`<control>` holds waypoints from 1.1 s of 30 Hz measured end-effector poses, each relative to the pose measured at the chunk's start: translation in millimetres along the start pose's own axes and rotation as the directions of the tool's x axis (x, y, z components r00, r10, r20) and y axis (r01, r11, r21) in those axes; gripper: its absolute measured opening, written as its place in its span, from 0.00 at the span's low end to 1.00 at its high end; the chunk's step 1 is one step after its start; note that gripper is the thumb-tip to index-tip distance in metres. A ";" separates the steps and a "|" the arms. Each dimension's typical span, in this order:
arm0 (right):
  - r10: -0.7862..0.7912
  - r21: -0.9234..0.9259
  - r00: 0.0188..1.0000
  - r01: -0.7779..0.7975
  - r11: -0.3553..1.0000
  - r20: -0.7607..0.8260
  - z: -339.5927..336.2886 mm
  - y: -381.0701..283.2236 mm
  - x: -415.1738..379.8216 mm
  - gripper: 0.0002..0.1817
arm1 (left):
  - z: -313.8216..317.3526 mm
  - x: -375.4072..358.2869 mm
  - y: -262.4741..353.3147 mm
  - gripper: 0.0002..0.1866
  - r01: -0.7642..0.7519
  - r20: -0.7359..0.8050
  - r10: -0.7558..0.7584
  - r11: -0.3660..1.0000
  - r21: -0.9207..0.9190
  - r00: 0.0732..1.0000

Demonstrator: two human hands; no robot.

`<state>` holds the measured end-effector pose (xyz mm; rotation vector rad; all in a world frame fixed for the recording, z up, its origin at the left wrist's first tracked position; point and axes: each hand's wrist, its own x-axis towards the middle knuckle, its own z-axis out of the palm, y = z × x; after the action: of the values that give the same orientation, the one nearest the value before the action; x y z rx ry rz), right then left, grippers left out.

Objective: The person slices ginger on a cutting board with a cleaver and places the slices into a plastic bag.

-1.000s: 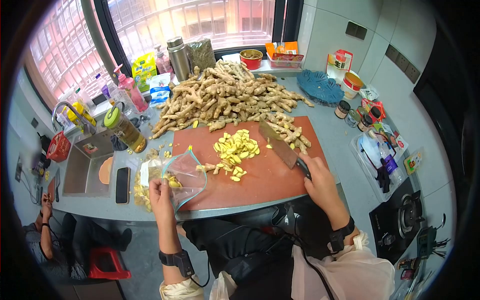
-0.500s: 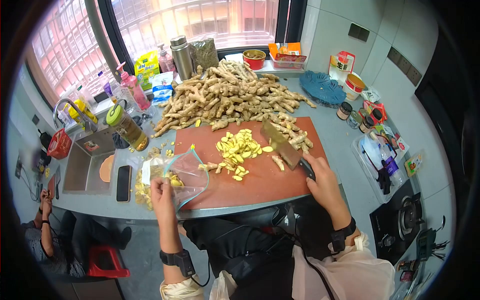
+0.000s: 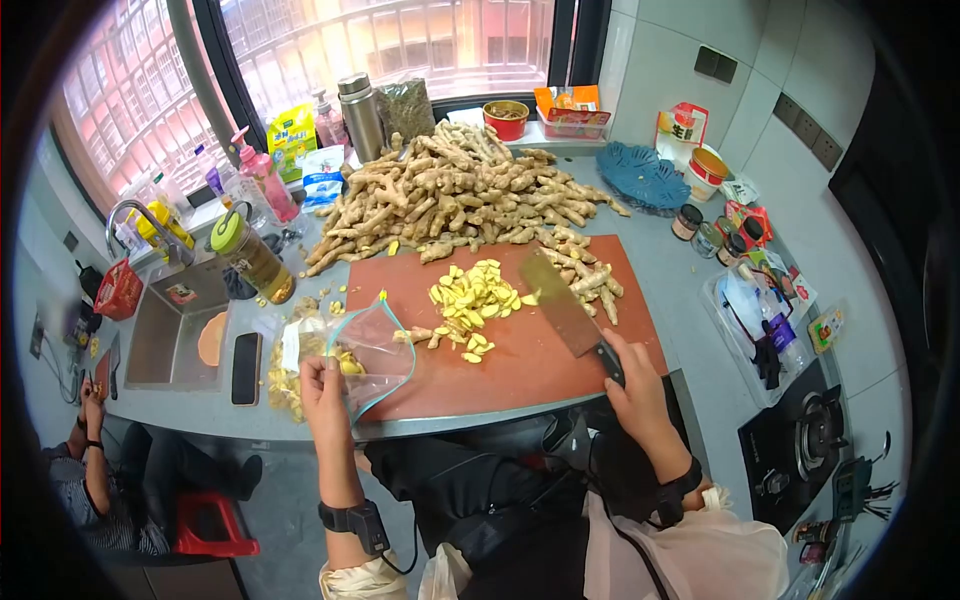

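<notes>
My right hand point(image 3: 637, 388) is closed around the black handle of a cleaver point(image 3: 560, 305), whose broad blade lies low over the right part of the brown cutting board point(image 3: 520, 375). Left of the blade is a loose heap of yellow ginger slices point(image 3: 475, 300). My left hand point(image 3: 326, 388) pinches the edge of a clear zip bag point(image 3: 375, 345) with a blue-green rim; its mouth gapes toward the board, and ginger slices show inside. A ginger piece point(image 3: 415, 335) lies by the bag's mouth. Several whole ginger roots point(image 3: 595, 280) rest at the board's upper right corner.
Behind the board rises a big pile of ginger roots point(image 3: 450, 190). A phone point(image 3: 246, 368), a lidded tea bottle point(image 3: 255, 262) and a sink point(image 3: 170, 345) are to the left. Jars point(image 3: 687, 222), a plastic tray point(image 3: 755, 340) and a stove point(image 3: 800, 440) stand right. Another person point(image 3: 100, 490) sits lower left.
My right hand has shifted slightly down and left with the cleaver, whose blade now covers the small ginger piece beside it. My left hand and the bag have barely moved.
</notes>
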<state>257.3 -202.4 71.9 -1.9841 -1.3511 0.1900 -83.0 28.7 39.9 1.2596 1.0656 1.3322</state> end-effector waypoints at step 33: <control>0.134 0.506 0.966 -0.230 0.831 0.219 64.1 10.2 9.6 0.39 | 2.8 -3.5 -1.9 0.07 0.047 0.000 -0.047 0.998 -0.052 0.999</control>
<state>237.9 -165.8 21.1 -1.6407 -1.0562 0.7629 -80.1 25.4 37.7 1.1887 1.0494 1.3170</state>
